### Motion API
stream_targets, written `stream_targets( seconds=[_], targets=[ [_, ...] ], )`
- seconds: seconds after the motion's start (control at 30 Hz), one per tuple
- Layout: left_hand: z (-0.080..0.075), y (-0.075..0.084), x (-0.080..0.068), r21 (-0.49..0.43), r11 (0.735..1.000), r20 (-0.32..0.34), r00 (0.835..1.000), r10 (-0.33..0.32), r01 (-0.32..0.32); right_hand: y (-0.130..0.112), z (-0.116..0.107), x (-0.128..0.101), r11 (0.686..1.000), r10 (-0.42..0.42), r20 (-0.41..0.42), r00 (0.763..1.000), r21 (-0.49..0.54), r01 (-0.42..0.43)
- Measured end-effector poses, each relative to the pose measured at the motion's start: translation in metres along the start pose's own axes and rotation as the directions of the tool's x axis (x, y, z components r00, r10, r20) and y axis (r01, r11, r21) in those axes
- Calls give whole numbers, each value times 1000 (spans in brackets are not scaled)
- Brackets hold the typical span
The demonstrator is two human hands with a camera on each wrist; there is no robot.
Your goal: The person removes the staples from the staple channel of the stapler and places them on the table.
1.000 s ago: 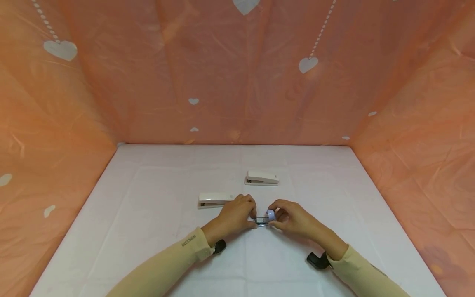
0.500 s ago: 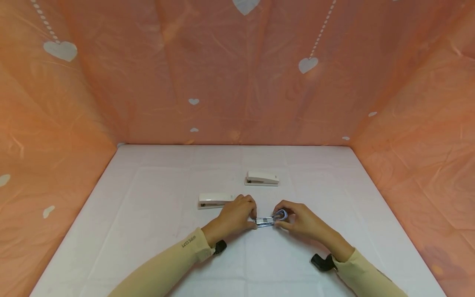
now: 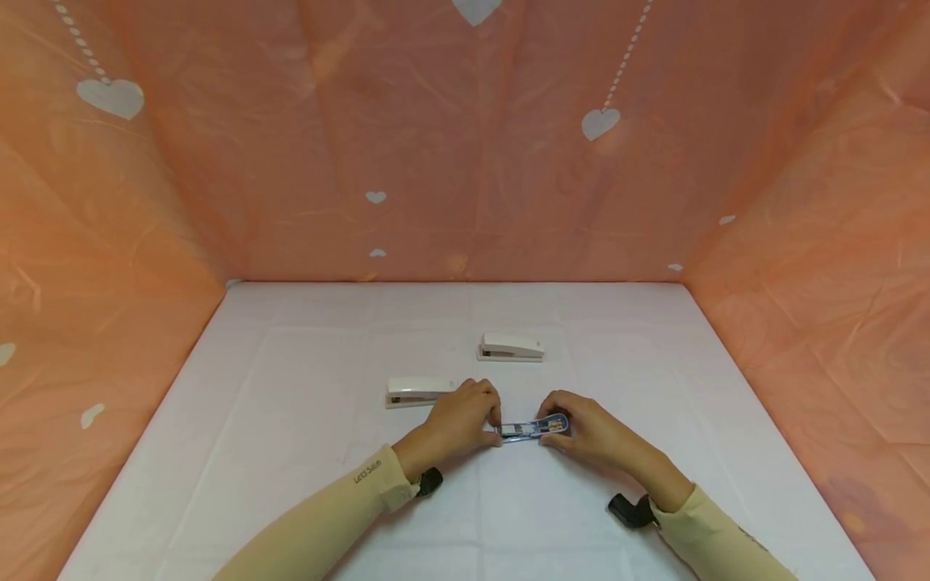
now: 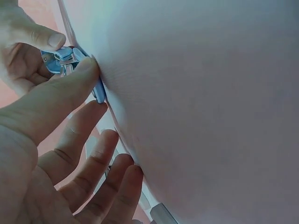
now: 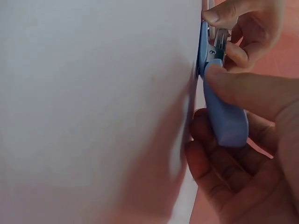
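A small light-blue stapler (image 3: 555,424) lies folded wide open on the white cloth, its metal inner parts facing up. My left hand (image 3: 461,415) pinches the base end between thumb and index finger, the other fingers spread loosely. The swung-back top cover (image 5: 226,119) is gripped by my right hand (image 3: 584,428), thumb on its near side. In the left wrist view the blue base (image 4: 99,91) stands on edge against the thumb and index fingertip. The metal staple channel (image 5: 222,42) shows between the hands in the right wrist view.
A white stapler (image 3: 416,389) lies just behind my left hand, partly covered by it. Another white stapler (image 3: 511,348) sits farther back. Orange sheeting with white hearts (image 3: 465,161) walls the table (image 3: 327,339) at the back and both sides.
My right hand has moved slightly right, swinging the blue stapler's cover from upright down to the right until it lies nearly flat. The left hand has stayed on the base.
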State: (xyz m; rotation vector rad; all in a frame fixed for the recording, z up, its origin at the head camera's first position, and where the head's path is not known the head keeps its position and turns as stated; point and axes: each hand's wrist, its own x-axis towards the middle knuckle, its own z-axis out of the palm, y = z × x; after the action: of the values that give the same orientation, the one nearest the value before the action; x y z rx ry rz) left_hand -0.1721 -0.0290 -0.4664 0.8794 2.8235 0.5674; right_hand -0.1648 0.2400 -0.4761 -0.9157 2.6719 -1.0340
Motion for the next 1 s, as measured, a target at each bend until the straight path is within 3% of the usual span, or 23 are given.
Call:
stream_targets(
  seconds=[0.43, 0.57, 0.73, 1.0],
  targets=[
    [2, -1, 1, 26, 1000, -3, 1000, 3, -2, -6, 1, 2, 997, -34, -3, 999, -70, 34],
    [1, 1, 1, 59, 998, -8, 1000, 3, -2, -8, 4, 5, 988, -114, -46, 992, -106, 109],
    [0, 2, 1, 73, 997, -14, 1000, 9, -8, -9, 8, 10, 971, -227, -114, 967, -98, 216],
    [1, 1, 2, 89, 996, -18, 1000, 12, -10, -13, 18, 15, 953, -272, -141, 952, -176, 247]
  ],
)
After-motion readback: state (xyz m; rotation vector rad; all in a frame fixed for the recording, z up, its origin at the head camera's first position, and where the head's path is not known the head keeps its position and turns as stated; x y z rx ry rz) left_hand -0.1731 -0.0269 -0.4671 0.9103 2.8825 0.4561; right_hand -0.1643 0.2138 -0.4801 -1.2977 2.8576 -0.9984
